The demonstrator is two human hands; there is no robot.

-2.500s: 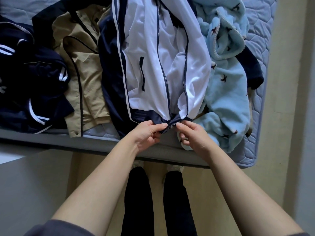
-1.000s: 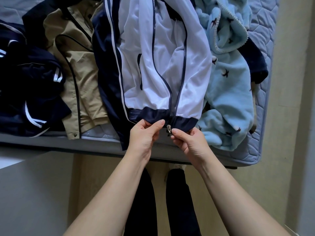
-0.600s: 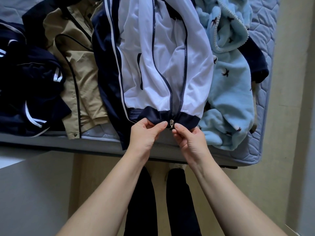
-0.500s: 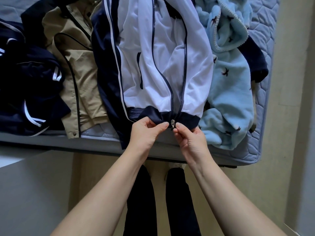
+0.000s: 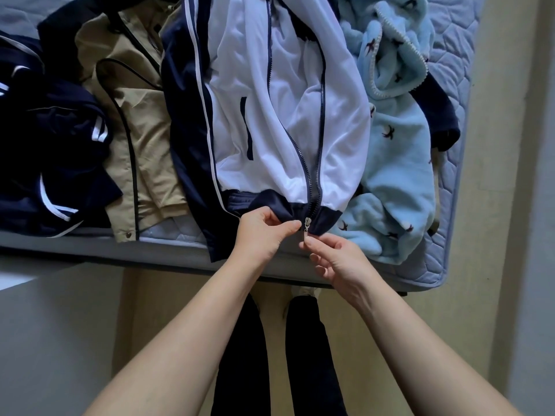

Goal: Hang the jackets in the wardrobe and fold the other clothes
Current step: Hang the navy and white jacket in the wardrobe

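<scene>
A white jacket [image 5: 270, 109] with navy sleeves and a navy hem lies front up on the blue quilted mattress [image 5: 447, 55], its hem at the near edge. Its zip is joined only at the very bottom and gapes open above. My left hand [image 5: 264, 232] pinches the navy hem just left of the zip. My right hand [image 5: 333, 259] pinches the small metal zip pull [image 5: 307, 228], which hangs below the hem.
A tan jacket [image 5: 135, 121] lies left of the white one, and dark navy clothes with white stripes [image 5: 51, 145] are heaped further left. A light blue fleece garment [image 5: 396, 163] lies at the right. Below the mattress edge are the floor and my legs.
The two zip halves at the hem have come together and the slider now sits on both. My right hand has dropped slightly, now holding the pull below the hem.
</scene>
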